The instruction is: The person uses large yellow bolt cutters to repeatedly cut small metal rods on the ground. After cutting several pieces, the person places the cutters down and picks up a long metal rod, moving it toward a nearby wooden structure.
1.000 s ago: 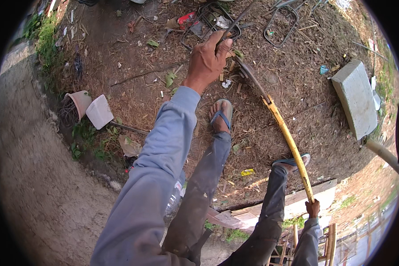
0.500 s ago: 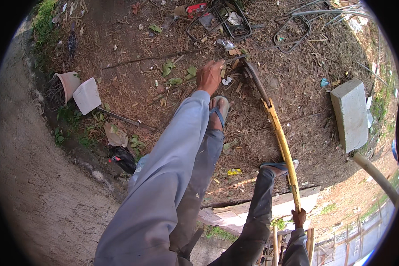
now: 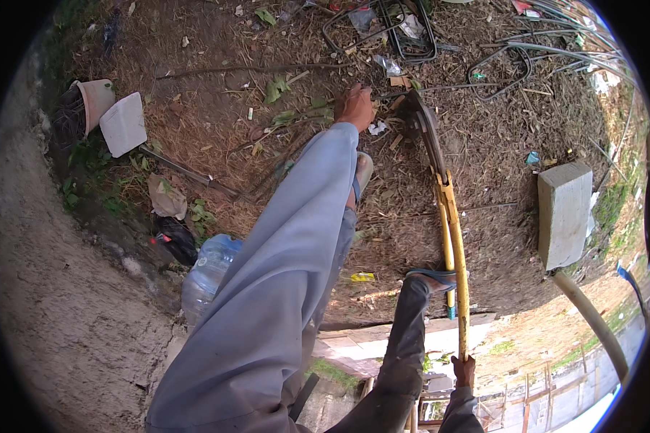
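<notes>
My left hand (image 3: 355, 106), at the end of my grey-sleeved arm, is closed on a thin dark metal rod (image 3: 446, 88) that runs sideways past the jaws of a long cutter (image 3: 425, 126). The cutter has a dark metal head and two worn yellow handles (image 3: 461, 281), one lying partly behind the other. Low in the picture, my right hand (image 3: 464, 369) grips the end of the nearer handle. Whether the rod sits between the blades is too small to tell. My sandalled right foot (image 3: 430, 278) is beside the farther handle.
Litter and dry leaves cover the dirt. Bent rods (image 3: 556, 47) lie at the top right, a concrete block (image 3: 562, 213) and pole (image 3: 592, 317) at the right. At left are a pot (image 3: 94, 105), pale slab (image 3: 123, 123), plastic jug (image 3: 206, 281) and rough concrete edge (image 3: 65, 289).
My left hand has moved right, and the rod has swung from pointing upward to lying crosswise at the cutter's head. The cutter stands more upright in view, with its second handle showing.
</notes>
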`<state>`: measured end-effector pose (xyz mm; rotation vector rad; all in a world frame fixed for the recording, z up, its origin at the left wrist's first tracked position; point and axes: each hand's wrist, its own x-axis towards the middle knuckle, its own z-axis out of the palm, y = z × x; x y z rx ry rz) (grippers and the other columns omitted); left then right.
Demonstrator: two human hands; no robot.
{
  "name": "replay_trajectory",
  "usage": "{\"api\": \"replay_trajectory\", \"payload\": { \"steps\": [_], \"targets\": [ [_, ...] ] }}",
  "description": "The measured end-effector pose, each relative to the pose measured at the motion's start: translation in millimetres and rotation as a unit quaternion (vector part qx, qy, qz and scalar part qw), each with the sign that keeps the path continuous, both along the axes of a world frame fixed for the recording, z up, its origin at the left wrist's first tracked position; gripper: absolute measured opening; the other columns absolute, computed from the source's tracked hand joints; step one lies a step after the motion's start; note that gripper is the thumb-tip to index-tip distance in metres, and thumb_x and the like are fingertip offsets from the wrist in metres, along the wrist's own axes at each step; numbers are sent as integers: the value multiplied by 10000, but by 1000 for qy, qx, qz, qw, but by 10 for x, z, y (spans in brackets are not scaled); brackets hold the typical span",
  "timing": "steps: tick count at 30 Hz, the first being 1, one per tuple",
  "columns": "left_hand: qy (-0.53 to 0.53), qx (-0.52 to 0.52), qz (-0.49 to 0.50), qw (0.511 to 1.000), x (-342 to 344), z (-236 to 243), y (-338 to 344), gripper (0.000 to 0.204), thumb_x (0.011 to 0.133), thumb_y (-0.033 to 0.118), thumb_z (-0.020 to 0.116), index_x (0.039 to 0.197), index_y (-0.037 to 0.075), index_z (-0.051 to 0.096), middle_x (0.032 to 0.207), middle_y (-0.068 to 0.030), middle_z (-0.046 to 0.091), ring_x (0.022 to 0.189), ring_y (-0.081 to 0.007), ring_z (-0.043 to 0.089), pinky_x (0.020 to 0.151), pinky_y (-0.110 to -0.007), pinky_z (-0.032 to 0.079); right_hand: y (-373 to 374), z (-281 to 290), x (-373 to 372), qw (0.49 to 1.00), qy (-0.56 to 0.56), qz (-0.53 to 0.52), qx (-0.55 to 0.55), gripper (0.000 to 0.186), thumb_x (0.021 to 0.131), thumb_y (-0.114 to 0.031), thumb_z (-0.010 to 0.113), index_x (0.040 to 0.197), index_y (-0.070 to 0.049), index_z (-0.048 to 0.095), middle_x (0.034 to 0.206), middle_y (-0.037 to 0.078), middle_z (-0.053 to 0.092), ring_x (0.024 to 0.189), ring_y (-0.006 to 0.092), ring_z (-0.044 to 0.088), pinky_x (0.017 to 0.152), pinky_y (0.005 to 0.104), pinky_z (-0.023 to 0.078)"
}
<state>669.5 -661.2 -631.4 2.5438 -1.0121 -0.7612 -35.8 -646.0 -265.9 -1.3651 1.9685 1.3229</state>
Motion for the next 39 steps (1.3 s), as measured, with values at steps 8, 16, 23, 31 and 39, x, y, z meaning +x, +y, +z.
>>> {"api": "replay_trajectory", "payload": {
  "steps": [8, 16, 23, 31, 39],
  "targets": [
    [-33, 89, -33, 995, 109, 171, -5, 232, 848, 143, 643, 1076, 108, 624, 1082, -152, 603, 1037, -377, 596, 954, -494, 436, -123, 194, 50, 986, 81, -109, 96, 804, 691, -377, 772, 1310, 69, 517, 1301, 277, 541, 1233, 425, 507, 1029, 482, 411],
    [26, -125, -14, 992, 137, 530, -28, 110, 900, 114, 571, 993, 66, 602, 980, -135, 626, 863, -392, 623, 779, -492, 499, 9, 368, 286, 989, 70, -89, 97, 891, 705, -409, 785, 1353, 104, 452, 1350, 310, 498, 1276, 418, 477, 1062, 468, 389],
    [65, -169, 92, 979, 53, 513, -118, 93, 829, 92, 675, 882, 49, 613, 869, -141, 622, 824, -366, 614, 742, -472, 464, 23, 693, 398, 987, 40, -127, 85, 849, 735, -366, 771, 1341, 131, 446, 1315, 320, 509, 1237, 418, 499, 1052, 455, 399],
    [81, -116, 122, 982, -34, 393, -146, 122, 819, 104, 693, 931, 58, 711, 879, -154, 666, 832, -356, 642, 763, -444, 492, -248, 1502, 1163, 992, -46, -71, 90, 340, 726, -259, 772, 834, 13, 600, 620, 113, 582, 563, 235, 562, 545, 411, 448],
    [73, -103, 106, 986, -3, 288, -187, 105, 846, 140, 670, 917, 64, 687, 835, -158, 681, 807, -347, 659, 732, -448, 499, -441, 1958, 2004, 989, -26, 22, 142, 540, 800, -465, 745, 988, 35, 665, 710, 215, 658, 665, 376, 652, 595, 481, 506]
  ]
}}
